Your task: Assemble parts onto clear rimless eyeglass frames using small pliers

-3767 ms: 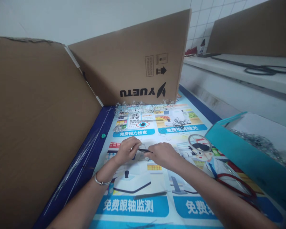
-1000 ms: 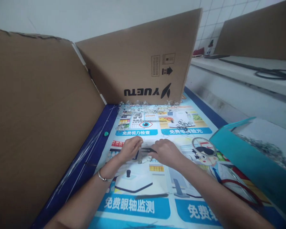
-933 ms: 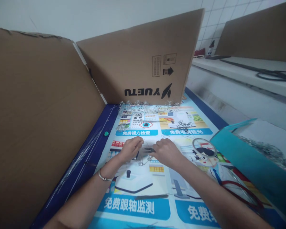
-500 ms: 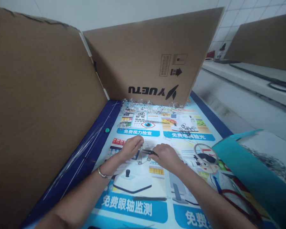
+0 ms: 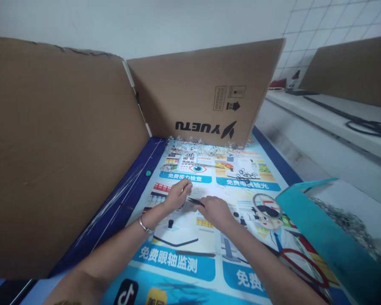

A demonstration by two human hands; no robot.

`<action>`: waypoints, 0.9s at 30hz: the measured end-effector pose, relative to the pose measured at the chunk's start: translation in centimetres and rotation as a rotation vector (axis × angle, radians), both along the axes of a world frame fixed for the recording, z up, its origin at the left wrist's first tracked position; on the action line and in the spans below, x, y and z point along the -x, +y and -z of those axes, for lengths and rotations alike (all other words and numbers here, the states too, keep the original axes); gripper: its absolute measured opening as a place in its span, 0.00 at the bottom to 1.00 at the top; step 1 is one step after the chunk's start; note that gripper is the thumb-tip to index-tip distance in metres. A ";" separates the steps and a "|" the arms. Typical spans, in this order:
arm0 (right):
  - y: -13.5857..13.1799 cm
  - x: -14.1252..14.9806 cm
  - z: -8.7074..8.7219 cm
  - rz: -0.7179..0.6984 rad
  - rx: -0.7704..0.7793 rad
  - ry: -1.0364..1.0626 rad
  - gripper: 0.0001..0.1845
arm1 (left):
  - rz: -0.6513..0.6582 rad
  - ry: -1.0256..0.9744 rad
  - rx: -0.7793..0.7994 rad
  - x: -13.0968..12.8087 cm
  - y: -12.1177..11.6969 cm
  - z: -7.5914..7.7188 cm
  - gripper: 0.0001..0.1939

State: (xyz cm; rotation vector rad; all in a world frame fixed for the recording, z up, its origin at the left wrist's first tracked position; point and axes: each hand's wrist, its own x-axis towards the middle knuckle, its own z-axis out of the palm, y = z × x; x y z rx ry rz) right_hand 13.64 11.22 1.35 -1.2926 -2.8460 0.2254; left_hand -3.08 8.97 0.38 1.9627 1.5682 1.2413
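Observation:
My right hand (image 5: 216,212) is closed round a pair of slim dark pliers (image 5: 195,201), whose jaws point left. Just short of the jaw tips is my left hand (image 5: 179,194), its fingers pinched together. Whatever lies in that pinch is too fine to make out. Both hands are over the printed mat (image 5: 206,250), near its middle. Beyond them lies a small heap of dark wire loops (image 5: 245,176). Several thin straight wires (image 5: 203,164) rest on the mat to the left of that heap.
Cardboard panels (image 5: 193,93) stand at the back and left, with clear wire pieces (image 5: 197,146) along the back one. A turquoise box (image 5: 324,228) at right holds tangled wire (image 5: 346,224). Near it lie a clear ring (image 5: 266,195) and red-handled tool (image 5: 305,258). Long wires (image 5: 114,197) lie left.
The camera view has shifted, showing more of the mat's near edge. A clear wire piece seen between my hands before is now hard to see. Pliers and pinch stay close together.

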 end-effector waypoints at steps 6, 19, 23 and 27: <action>-0.7 0.2 -0.7 -0.011 0.021 -0.064 0.19 | -0.078 -0.135 0.007 -1.1 -1.2 1.1 0.11; -0.5 -2.6 -1.7 0.018 0.174 0.136 0.24 | -0.108 -0.238 -0.015 0.1 -1.8 1.2 0.12; -1.1 -1.9 -0.8 0.011 0.077 0.117 0.21 | -0.088 -0.225 -0.037 0.1 -2.0 1.1 0.11; -1.5 -1.8 1.0 0.005 -0.077 0.159 0.22 | -0.054 -0.170 -0.062 0.1 -2.2 1.0 0.11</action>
